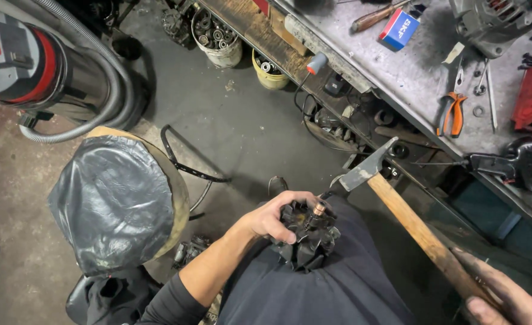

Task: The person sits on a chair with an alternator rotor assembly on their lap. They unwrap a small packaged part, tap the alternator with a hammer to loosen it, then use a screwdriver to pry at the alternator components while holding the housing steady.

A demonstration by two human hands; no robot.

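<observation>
Head view. The left hand [276,218] clasps a black alternator rotor [305,238] braced on the person's thigh [338,289], which serves as a padded rest; its copper-tipped shaft [319,209] points up, exposed to blows. The right hand [507,304] grips the far end of the hammer [398,204] handle, giving a long swing, with the steel head poised just beside the shaft tip. 1 pair of orange-handled pliers [451,114] and a blue-and-red box [398,29] lie on the workbench [410,78]. A stool [118,201] stands near the left arm.
</observation>
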